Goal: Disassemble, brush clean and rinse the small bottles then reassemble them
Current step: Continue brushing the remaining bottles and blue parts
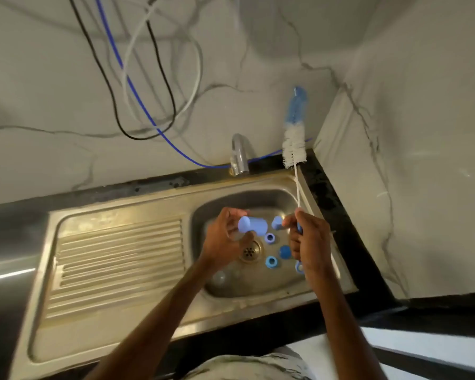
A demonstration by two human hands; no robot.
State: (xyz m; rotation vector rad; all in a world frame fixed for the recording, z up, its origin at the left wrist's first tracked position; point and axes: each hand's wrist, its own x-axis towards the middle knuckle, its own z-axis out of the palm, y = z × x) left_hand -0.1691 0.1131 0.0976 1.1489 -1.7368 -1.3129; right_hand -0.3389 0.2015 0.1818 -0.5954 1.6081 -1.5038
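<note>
Now the left hand point(225, 237) grips the bottle point(252, 225) above the sink point(231, 294), its long axis level, running left to right, with one end facing the cap point(277, 222). The right hand point(310, 242) pinches that cap while also clasping the brush point(294, 144), bristles pointing up and far. Doubly loaded, those fingers could drop the cap among the rings point(271, 261) by the drain point(250, 250).

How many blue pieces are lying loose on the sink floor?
4: upper ring up and right of the drain, domed cap further right, lower ring below, fourth piece half hidden by the right hand. More may be hidden.
</note>
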